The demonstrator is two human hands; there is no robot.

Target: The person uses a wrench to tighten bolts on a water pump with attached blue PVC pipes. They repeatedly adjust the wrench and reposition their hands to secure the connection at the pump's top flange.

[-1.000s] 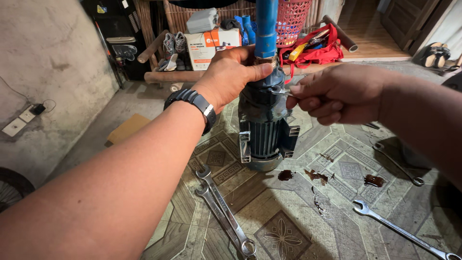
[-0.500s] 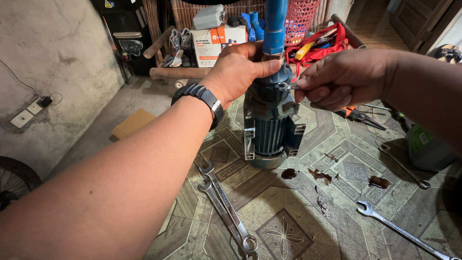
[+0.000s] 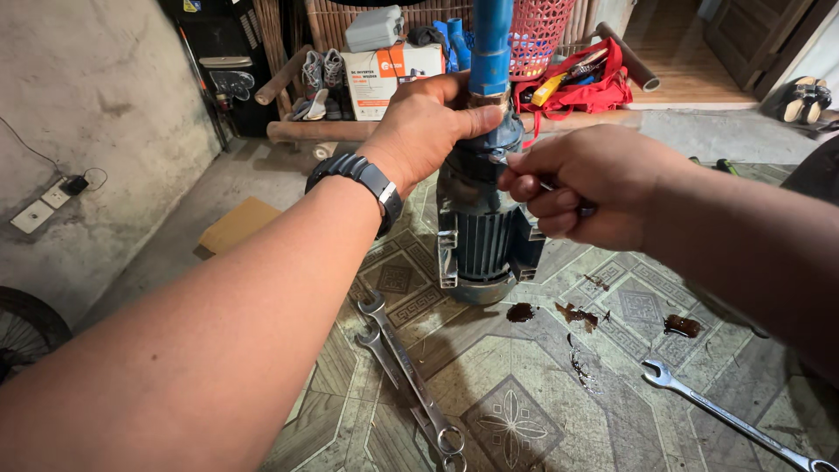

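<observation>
Pump stands upright on the patterned tile floor near a grey wall; left hand clasps its top, right hand pinches a small tool, spanners beside.

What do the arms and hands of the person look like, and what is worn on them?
Both forearms are bare, with no sleeves in view. The left hand has a black wristwatch with a dark band on its wrist. The right hand wears no glove, and no ring or band shows on it. Neither hand is gloved.
</observation>
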